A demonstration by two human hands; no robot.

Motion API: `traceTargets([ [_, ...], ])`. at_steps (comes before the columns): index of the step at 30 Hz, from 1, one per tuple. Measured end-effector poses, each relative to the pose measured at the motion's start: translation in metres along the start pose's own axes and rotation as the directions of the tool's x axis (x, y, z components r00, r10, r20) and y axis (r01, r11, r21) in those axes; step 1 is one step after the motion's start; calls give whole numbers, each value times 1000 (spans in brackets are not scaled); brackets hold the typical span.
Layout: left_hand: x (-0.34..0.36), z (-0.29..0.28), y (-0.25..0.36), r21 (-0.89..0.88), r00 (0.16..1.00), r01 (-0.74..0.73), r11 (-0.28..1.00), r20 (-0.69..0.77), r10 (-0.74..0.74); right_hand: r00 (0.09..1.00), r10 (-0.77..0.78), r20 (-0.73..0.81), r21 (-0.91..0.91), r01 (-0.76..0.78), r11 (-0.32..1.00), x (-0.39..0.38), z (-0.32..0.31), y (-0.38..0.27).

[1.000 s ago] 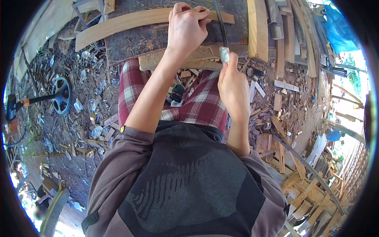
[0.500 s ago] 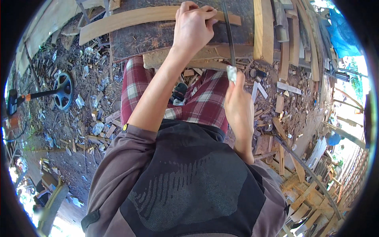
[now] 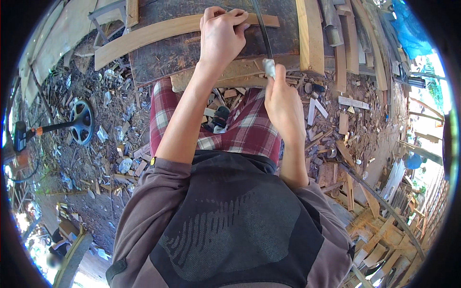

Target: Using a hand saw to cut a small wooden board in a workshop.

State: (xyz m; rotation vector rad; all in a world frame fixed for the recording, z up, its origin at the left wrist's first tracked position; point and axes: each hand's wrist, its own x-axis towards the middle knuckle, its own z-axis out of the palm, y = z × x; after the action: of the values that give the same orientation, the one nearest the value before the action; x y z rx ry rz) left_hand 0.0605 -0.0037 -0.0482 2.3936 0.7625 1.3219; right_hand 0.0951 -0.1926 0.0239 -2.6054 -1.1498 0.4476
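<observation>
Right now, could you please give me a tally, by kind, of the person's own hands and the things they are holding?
Left hand and right hand: 2
Flat wooden strip: 1
Long dark tool: 1
Total: 4

The ground (image 3: 98, 158) is littered with scraps (image 3: 343, 123).
A dark spoked wheel (image 3: 82, 123) is seen at the left; at the far right, long boards (image 3: 352, 48) are laid side by side, with crumpled blue sheeting (image 3: 411, 29) beyond; at the near right, wood pieces (image 3: 375, 255) are scattered.
</observation>
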Motion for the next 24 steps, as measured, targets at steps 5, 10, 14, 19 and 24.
traceTargets([
  [5, 3, 0, 4, -26, 1000, 0, 1000, 14, 0, 998, -7, -63, 45, 10, 999, 32, -4, -12],
  [10, 3, 0, 12, -13, 997, 61, 998, 41, -60, 992, -1, -123, 37, 5, 999, 33, 2, -11],
  [14, 2, -7, 8, -7, 997, 65, 998, 50, -65, 999, 24, -23, 71, -22, 997, -8, -9, -10],
  [19, 4, -4, 9, -43, 997, 59, 997, 52, -57, 998, 39, -53, 52, -36, 998, -29, 2, 6],
  [24, 5, -5, 12, -52, 997, 41, 998, 63, -38, 997, 27, -72, 77, -21, 997, 3, 6, -7],
])
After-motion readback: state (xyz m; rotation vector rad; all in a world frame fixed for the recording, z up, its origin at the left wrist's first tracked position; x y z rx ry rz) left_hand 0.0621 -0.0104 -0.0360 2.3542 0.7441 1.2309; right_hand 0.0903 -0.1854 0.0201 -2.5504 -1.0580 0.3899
